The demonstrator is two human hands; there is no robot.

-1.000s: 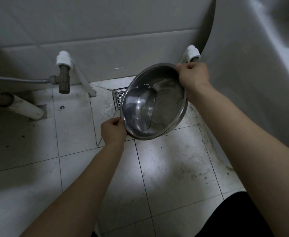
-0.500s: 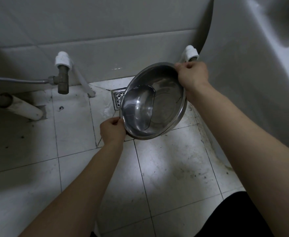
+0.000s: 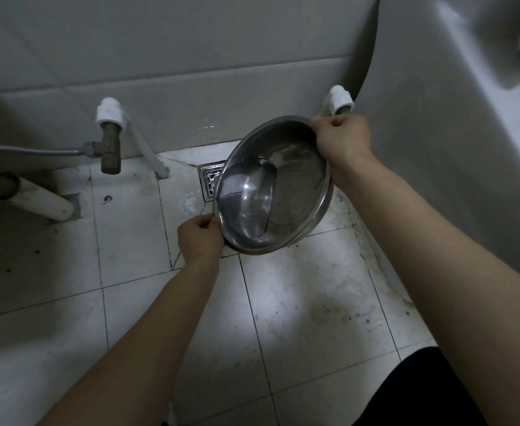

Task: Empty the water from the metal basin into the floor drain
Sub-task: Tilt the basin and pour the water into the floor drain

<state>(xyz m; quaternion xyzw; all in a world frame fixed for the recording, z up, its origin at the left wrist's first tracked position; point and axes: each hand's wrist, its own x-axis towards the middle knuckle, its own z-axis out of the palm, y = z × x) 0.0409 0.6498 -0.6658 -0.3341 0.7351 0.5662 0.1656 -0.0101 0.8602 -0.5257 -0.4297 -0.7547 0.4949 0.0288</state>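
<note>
I hold a round metal basin [image 3: 295, 192] tilted down to the left above the tiled floor. Water [image 3: 246, 201] is pooled in its lower left part. My left hand [image 3: 198, 238] grips the low near-left rim. My right hand [image 3: 340, 138] grips the raised far-right rim. The square metal floor drain [image 3: 209, 179] lies just past the basin's left edge, partly hidden by the basin.
A brass valve with a white fitting [image 3: 109, 142] and a braided hose [image 3: 31, 150] stick out from the wall at left. A white pipe [image 3: 42, 201] enters the floor. A white ceramic fixture [image 3: 452, 149] fills the right side. Another white pipe fitting [image 3: 340, 99] is behind my right hand.
The basin has tipped slightly more to the left toward the drain, and the water has gathered further toward its lower left rim. Both hands keep their grip.
</note>
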